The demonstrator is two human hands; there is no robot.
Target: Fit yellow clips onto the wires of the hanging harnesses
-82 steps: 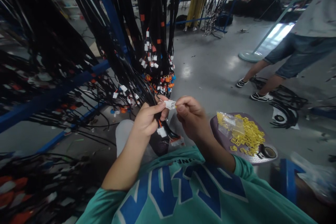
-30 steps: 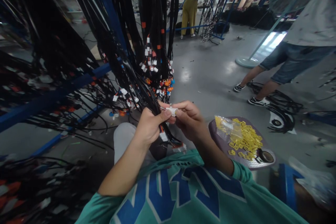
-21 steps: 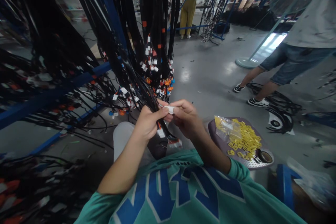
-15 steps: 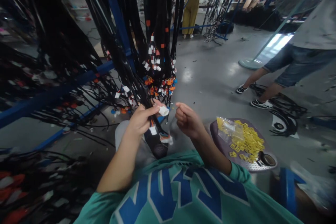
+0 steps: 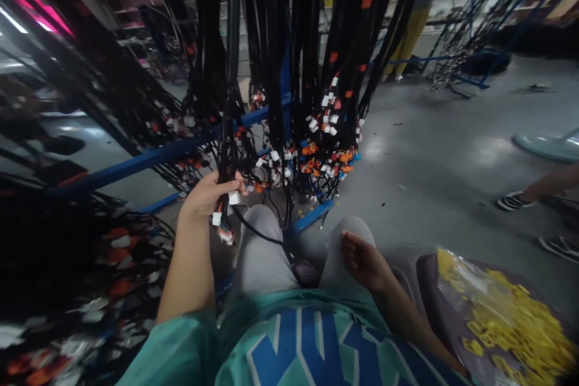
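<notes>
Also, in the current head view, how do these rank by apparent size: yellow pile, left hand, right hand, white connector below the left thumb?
Largest to smallest:
1. Yellow pile
2. Left hand and right hand, too alike to rank
3. White connector

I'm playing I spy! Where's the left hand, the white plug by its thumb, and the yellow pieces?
Left hand [image 5: 207, 194]: head view, near the thumb's base.
White plug [image 5: 234, 198]: head view, its white side.
Yellow pieces [image 5: 527, 329]: head view, middle of the pile.
</notes>
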